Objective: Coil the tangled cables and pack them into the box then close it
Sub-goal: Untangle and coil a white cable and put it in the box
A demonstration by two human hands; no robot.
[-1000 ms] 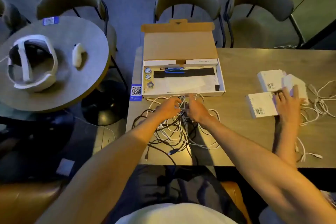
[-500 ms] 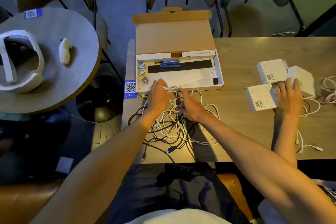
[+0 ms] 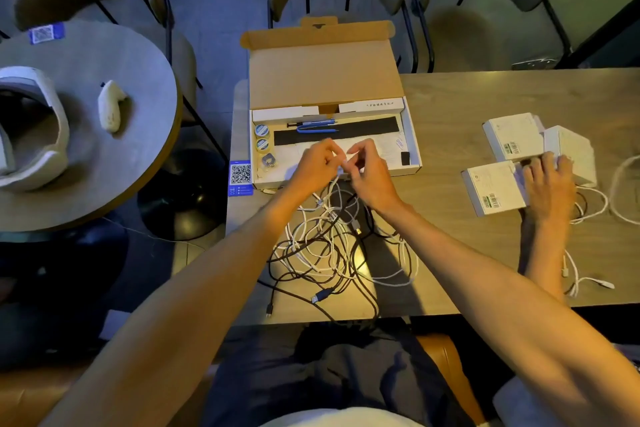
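A tangle of white and black cables (image 3: 332, 246) lies on the wooden table (image 3: 485, 108) in front of me. My left hand (image 3: 317, 163) and my right hand (image 3: 370, 172) are raised side by side over the front edge of the open cardboard box (image 3: 414, 146), each pinching the same white cable that trails down into the tangle. The box lid stands open at the back. Inside lie pens, tape rolls, a black strip and papers.
Another person's hand (image 3: 547, 184) rests on three small white boxes (image 3: 495, 187) at the right, with more white cables (image 3: 588, 212) beside it. A QR card (image 3: 240, 174) sits left of the box. A round side table (image 3: 86, 149) holds a headset. Chairs stand behind.
Both my hands have lifted from the tangle toward the box, pulling a white cable end up between them. The other person's hand has stayed on the white boxes.
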